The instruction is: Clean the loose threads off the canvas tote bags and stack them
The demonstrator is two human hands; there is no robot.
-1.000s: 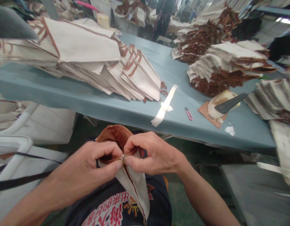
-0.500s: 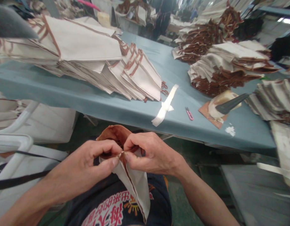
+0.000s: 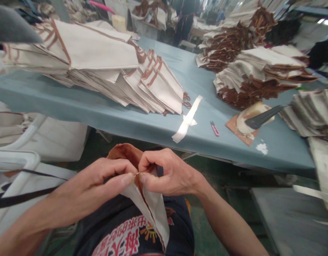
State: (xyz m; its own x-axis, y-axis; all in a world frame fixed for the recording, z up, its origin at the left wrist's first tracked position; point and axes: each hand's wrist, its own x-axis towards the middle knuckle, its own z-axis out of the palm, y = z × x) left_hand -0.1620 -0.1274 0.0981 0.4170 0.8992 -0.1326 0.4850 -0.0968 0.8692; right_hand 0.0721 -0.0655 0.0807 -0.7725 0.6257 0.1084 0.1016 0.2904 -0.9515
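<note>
Over my lap, both hands pinch a cream fabric piece (image 3: 155, 208) with brown edging and a brown lining along its top. My left hand (image 3: 105, 181) has thumb and forefinger closed on the edge of its upper seam. Right beside it, my right hand (image 3: 164, 174) grips the same seam, the two thumb tips almost touching. Below the hands the piece hangs down in a narrow point with a dark brown seam along it. Brown material (image 3: 123, 151) curves up behind the fingers. What lies between the fingertips is mostly hidden.
Ahead stands a blue-covered table (image 3: 142, 128). It bears a stack of cream pieces (image 3: 100, 49), white strips (image 3: 187, 121), pink thread snips (image 3: 214, 128), a glue pot (image 3: 246, 119) with a dark-handled brush (image 3: 263, 117), and brown-edged piles (image 3: 243, 85). White plastic bins (image 3: 59, 142) stand left.
Both hands stay pinched on the seam, with only a slight shift of the left hand and fabric. The view has moved slightly.
</note>
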